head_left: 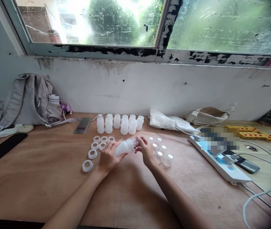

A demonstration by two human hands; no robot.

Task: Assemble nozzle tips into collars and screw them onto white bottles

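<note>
My left hand [109,157] is wrapped round the body of a frosted white baby bottle [123,148], which lies tilted above the table with its top to the right. The fingers of my right hand [145,149] pinch the clear cap [133,142] at the bottle's top end. Just left of my left hand, several white screw rings [92,154] lie in short rows. To the right of my right hand, several clear domed caps [166,161] with white spots on top are grouped. Behind both hands stand several more frosted bottles [124,124], some apparently with clear caps.
A white power strip [221,163] with plugs and cables lies at the right, beside a phone [247,165]. Padded white packaging [161,119] and a beige bag [208,115] rest by the wall. At the left are a grey backpack [30,101] and a black flat object [5,147].
</note>
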